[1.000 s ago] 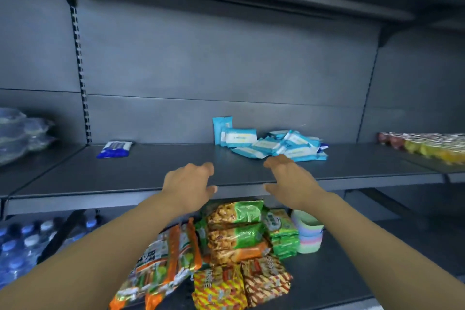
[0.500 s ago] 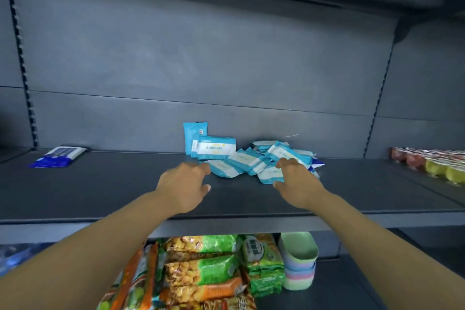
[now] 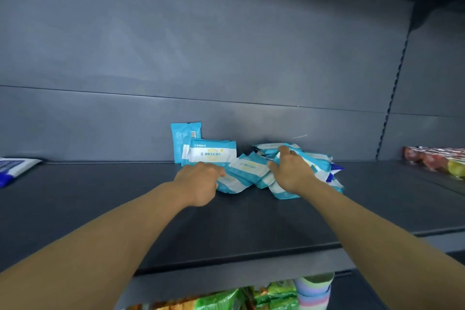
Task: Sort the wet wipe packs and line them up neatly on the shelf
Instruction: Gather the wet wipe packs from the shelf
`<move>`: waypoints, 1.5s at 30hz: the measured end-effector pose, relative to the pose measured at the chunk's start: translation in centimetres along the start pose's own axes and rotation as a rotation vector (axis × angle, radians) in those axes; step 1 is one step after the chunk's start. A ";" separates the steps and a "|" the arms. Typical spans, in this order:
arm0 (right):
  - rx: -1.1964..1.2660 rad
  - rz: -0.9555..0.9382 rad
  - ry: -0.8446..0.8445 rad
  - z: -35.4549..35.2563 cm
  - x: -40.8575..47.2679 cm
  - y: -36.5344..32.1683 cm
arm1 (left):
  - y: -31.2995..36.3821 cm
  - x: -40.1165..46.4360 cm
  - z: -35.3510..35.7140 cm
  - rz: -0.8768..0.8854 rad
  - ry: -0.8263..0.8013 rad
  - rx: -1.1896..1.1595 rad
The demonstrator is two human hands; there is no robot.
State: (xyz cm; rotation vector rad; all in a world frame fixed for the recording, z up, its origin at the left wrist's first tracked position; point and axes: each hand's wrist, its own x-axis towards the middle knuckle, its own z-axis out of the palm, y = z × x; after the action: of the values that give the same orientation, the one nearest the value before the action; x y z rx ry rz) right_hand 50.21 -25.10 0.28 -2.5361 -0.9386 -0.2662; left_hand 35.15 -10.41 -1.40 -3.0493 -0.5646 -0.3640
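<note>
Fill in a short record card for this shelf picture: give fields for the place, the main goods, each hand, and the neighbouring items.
place: dark grey shelf
main goods: heap of wet wipe packs, jumbled; upright packs stand at the back wall
left hand: rests on the heap's left edge; grip unclear
right hand: fingers curled over packs on the heap's right
neighbours: blue-and-white pack far left; coloured cups far right

Shelf [image 3: 105,209] deck open left of the wipe pile [image 3: 254,171] up to a blue pack [image 3: 12,168] at far left. Right side open until the colourful cups [image 3: 437,162]. Upright packs [image 3: 201,148] block the back wall.
</note>
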 end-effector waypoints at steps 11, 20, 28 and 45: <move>-0.220 0.119 -0.010 2.9 2.4 -1.8 | -2.2 0.4 -0.2 0.036 -0.036 -0.123; -0.036 0.002 -0.006 1.8 1.6 -4.0 | -2.8 2.3 -0.5 -0.109 -0.341 -0.485; 0.266 0.010 0.027 -0.2 0.1 -2.5 | -2.7 1.7 -2.1 -0.113 -0.490 -0.307; 0.512 -0.004 0.017 -1.9 -3.7 -2.0 | -5.1 -2.6 -2.4 -0.204 -0.177 -0.587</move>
State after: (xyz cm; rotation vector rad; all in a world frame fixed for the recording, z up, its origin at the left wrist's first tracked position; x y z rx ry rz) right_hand 46.06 -26.73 1.38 -2.0584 -0.8725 -0.0373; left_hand 30.42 -6.71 0.22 -3.6200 -0.9310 -0.3100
